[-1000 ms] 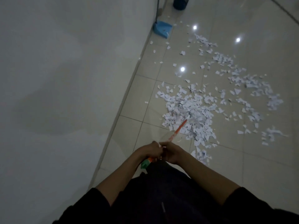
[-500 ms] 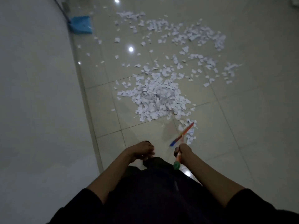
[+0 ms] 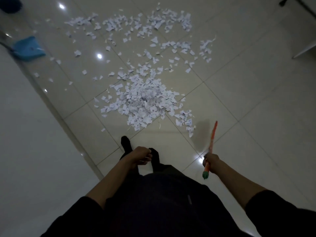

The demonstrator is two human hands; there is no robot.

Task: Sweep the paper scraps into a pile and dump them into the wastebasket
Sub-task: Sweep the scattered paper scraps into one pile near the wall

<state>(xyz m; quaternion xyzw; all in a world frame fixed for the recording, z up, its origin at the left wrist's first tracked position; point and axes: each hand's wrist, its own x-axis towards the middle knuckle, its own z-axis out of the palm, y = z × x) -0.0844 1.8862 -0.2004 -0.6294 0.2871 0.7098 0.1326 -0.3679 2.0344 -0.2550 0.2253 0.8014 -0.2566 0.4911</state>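
We stand on a glossy pale tiled floor [image 3: 239, 103], and ahead of our fingers lies the spread of torn white paper scraps [image 3: 145, 100]: a dense heap straight ahead and slightly left of the broom hand, thinner drifts farther out and a small trail of bits running back toward the broom. A blue plastic dustpan [image 3: 29, 48] rests far off to the left by the wall, beyond our left hand; a dark blue round object at the top-left corner may be the wastebasket, but we cannot tell. Our right hand [image 3: 211, 162] grips the orange broom handle with a green end cap [image 3: 211, 147], its long axis pointing forward and slightly right, with the blurred bristles just right of the trailing scraps. Our left hand [image 3: 141, 155] hangs loosely curled, holding nothing. The right hand is nearer the scraps, so we judge a leftward stroke comes next.
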